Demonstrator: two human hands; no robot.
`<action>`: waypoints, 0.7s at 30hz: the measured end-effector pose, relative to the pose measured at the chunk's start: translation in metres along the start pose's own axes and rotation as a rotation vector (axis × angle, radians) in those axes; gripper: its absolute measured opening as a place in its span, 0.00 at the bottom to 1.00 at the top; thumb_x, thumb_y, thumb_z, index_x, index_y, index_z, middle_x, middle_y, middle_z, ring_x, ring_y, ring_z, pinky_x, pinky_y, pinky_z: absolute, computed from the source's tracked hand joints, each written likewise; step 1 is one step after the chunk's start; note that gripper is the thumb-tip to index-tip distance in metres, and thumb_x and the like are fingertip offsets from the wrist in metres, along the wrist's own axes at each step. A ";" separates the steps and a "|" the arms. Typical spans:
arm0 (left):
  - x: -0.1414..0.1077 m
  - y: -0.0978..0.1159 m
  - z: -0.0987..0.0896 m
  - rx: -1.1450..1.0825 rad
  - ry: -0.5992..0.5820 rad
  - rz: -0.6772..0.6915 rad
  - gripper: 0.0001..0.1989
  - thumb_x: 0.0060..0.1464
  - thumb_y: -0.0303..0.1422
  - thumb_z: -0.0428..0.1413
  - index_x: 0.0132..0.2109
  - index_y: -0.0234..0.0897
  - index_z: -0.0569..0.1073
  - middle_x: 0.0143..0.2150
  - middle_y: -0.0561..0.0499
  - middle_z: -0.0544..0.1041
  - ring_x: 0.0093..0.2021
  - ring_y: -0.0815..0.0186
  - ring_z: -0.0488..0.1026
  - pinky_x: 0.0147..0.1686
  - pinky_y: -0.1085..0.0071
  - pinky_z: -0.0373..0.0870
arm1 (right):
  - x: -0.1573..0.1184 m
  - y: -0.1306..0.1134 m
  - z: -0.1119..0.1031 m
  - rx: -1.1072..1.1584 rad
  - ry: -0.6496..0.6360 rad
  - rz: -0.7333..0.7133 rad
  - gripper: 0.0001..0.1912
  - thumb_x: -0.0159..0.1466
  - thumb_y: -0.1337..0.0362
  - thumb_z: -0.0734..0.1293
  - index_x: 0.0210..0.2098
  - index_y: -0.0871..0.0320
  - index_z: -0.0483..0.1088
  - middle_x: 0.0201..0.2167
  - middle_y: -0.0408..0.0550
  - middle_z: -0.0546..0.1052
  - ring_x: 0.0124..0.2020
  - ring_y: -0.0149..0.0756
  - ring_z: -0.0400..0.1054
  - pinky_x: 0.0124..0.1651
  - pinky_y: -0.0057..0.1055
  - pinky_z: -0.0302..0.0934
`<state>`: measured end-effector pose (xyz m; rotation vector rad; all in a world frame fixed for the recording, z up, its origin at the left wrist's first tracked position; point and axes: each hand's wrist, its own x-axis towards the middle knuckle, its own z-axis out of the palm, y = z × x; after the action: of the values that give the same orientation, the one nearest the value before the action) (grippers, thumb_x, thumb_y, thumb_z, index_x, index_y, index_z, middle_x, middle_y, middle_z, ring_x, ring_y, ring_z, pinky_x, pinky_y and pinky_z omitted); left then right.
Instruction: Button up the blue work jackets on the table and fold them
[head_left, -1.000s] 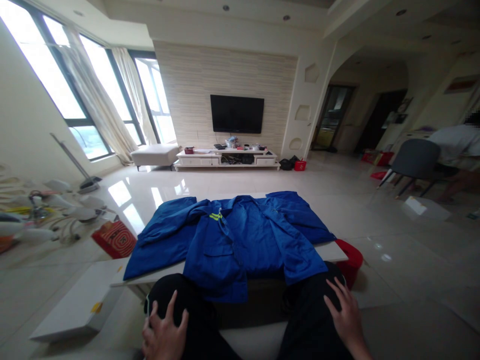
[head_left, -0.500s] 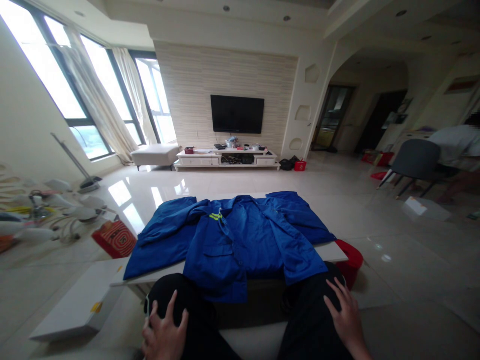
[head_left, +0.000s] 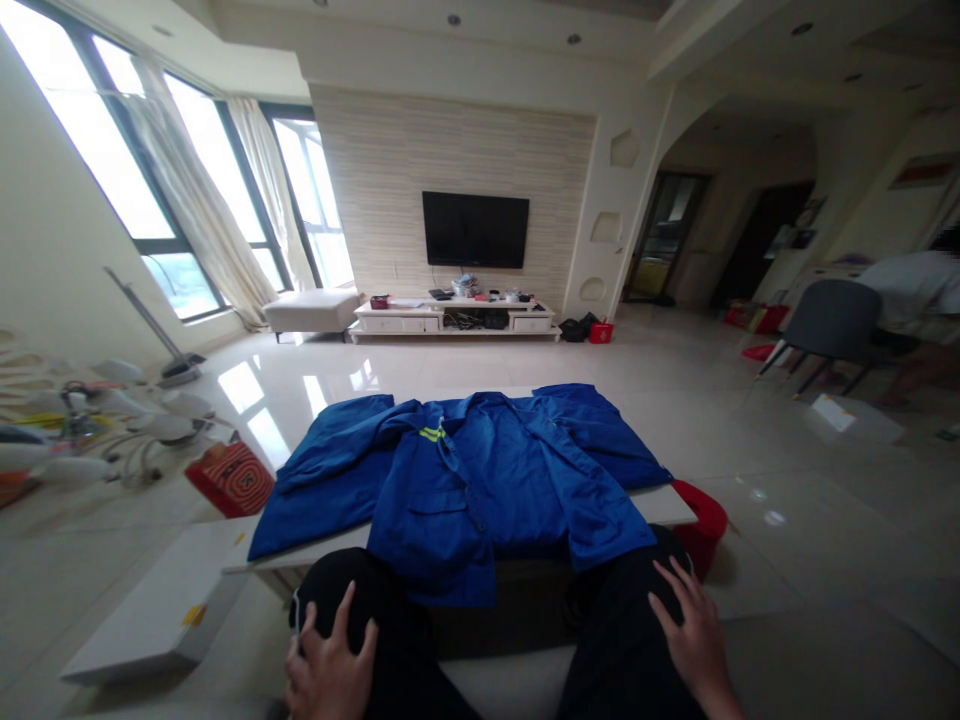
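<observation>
A blue work jacket (head_left: 517, 470) lies spread open on a white table (head_left: 679, 504), its front panels draping over the near edge. The left hand (head_left: 334, 650) and right hand (head_left: 694, 630) are empty, resting with loosely spread fingers on black trousers (head_left: 600, 650) at the knees. The cloth looks soft, limp, fairly light and hard to damage, though loose layers could slide or bunch. The lower front corners seem good places to pinch, one per hand.

Head cam view's shifted a hair, TV (head_left: 475, 230) slightly lower.
</observation>
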<state>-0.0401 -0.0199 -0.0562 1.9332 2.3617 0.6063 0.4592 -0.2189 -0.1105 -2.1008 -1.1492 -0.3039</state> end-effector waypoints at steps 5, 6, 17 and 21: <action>0.003 -0.003 0.002 -0.037 -0.015 -0.002 0.28 0.65 0.47 0.48 0.70 0.53 0.62 0.71 0.39 0.55 0.64 0.41 0.63 0.55 0.46 0.69 | 0.000 0.001 0.001 0.000 -0.006 0.000 0.28 0.67 0.45 0.61 0.59 0.52 0.70 0.66 0.51 0.66 0.67 0.57 0.57 0.66 0.58 0.53; 0.003 -0.004 0.002 -0.041 -0.021 -0.003 0.28 0.65 0.47 0.48 0.70 0.53 0.62 0.71 0.40 0.55 0.64 0.41 0.62 0.55 0.46 0.69 | 0.000 0.001 0.001 -0.001 -0.009 0.000 0.27 0.67 0.45 0.60 0.59 0.52 0.70 0.66 0.51 0.66 0.67 0.57 0.57 0.66 0.58 0.53; 0.003 -0.006 0.006 -0.018 -0.020 -0.005 0.28 0.65 0.47 0.47 0.70 0.54 0.63 0.71 0.40 0.54 0.65 0.41 0.62 0.56 0.46 0.69 | 0.000 0.002 0.001 -0.005 -0.008 -0.009 0.28 0.66 0.45 0.61 0.59 0.52 0.71 0.66 0.52 0.66 0.66 0.57 0.59 0.66 0.58 0.54; 0.003 -0.008 0.009 -0.015 -0.006 0.008 0.28 0.66 0.48 0.46 0.70 0.53 0.62 0.71 0.40 0.54 0.64 0.41 0.62 0.54 0.47 0.70 | 0.000 0.001 0.001 0.001 -0.003 0.001 0.28 0.66 0.45 0.61 0.59 0.52 0.71 0.66 0.52 0.66 0.66 0.58 0.59 0.66 0.59 0.53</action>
<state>-0.0459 -0.0162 -0.0660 1.9363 2.3404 0.6154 0.4604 -0.2186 -0.1117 -2.1023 -1.1496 -0.2993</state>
